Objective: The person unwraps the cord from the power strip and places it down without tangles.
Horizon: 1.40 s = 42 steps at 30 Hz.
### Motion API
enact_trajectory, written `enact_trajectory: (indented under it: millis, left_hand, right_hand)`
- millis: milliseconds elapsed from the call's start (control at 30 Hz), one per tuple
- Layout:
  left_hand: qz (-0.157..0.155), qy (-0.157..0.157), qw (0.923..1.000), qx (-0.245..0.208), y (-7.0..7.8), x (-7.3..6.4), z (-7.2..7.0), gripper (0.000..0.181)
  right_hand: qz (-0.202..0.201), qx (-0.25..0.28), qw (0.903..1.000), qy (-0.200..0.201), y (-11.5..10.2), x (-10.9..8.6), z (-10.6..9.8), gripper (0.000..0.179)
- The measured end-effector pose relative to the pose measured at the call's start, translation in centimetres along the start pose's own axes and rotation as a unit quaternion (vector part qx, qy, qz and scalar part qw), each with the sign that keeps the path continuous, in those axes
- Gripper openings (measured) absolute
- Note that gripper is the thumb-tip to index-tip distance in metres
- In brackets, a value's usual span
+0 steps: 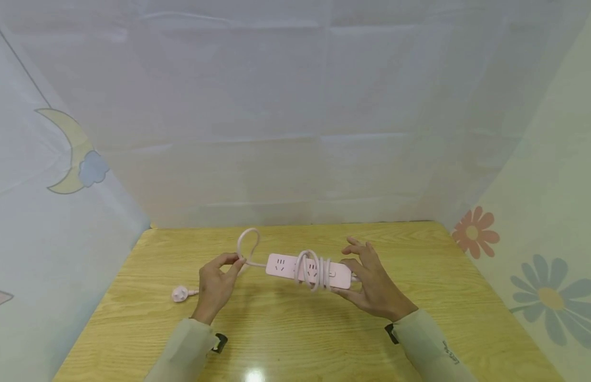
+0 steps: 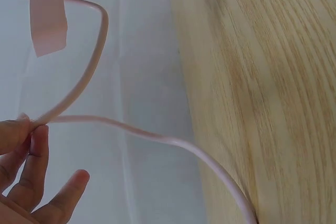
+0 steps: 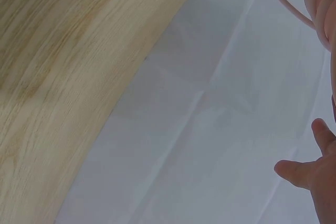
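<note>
A pale pink power strip (image 1: 282, 265) is held above the table by my right hand (image 1: 372, 281), its thumb and a finger gripping the right end while other fingers spread away. Several turns of its pink cord (image 1: 305, 271) wrap around the strip's middle and right half. Left of the strip, my left hand (image 1: 216, 284) pinches the cord between thumb and fingertips. In the left wrist view the cord (image 2: 100, 40) bends in a loop from the strip to that pinch, then runs down to the wood. The plug (image 1: 180, 294) lies on the table left of my left hand.
The wooden table (image 1: 295, 329) reaches back to a pale cloth wall (image 1: 286, 132). Side walls carry a moon (image 1: 68, 127) on the left and flowers (image 1: 550, 298) on the right.
</note>
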State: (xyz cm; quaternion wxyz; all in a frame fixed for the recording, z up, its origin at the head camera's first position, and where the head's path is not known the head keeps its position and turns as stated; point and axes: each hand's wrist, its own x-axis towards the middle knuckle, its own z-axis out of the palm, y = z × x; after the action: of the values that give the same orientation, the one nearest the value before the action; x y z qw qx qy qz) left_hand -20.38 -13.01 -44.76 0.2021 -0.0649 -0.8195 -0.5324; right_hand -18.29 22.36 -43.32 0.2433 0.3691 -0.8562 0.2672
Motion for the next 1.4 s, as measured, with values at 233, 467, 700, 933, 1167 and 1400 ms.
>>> enact_trajectory:
  millis: [233, 467, 700, 933, 1167, 1400]
  left_hand:
    - [0.019, 0.022, 0.9995, -0.007, 0.2, 0.1, -0.1, 0.011]
    - [0.017, 0.031, 0.9992, -0.016, 0.3, 0.1, -0.2, 0.01]
    - [0.032, 0.052, 0.9976, -0.032, 0.5, 0.2, -0.3, 0.01]
    - [0.026, 0.065, 0.9959, -0.057, 1.0, 0.3, -0.4, 0.01]
    - [0.023, 0.082, 0.9942, -0.066, 1.0, 0.4, -0.5, 0.011]
    - [0.021, 0.093, 0.9927, -0.073, 1.0, 0.4, -0.5, 0.009]
  right_hand:
    - [-0.006, 0.001, 1.0, 0.003, 0.1, 0.0, 0.0, 0.045]
    - [0.005, 0.006, 0.9999, -0.008, 0.0, 0.0, -0.1, 0.047]
    - [0.003, 0.004, 1.0, -0.008, 0.0, 0.0, 0.0, 0.046]
    - [-0.008, 0.005, 1.0, 0.003, 0.0, 0.0, 0.0, 0.042]
    - [-0.016, 0.003, 0.9998, 0.011, -0.1, 0.0, 0.1, 0.042]
    - [-0.008, 0.004, 1.0, 0.0, 0.0, -0.1, 0.2, 0.045]
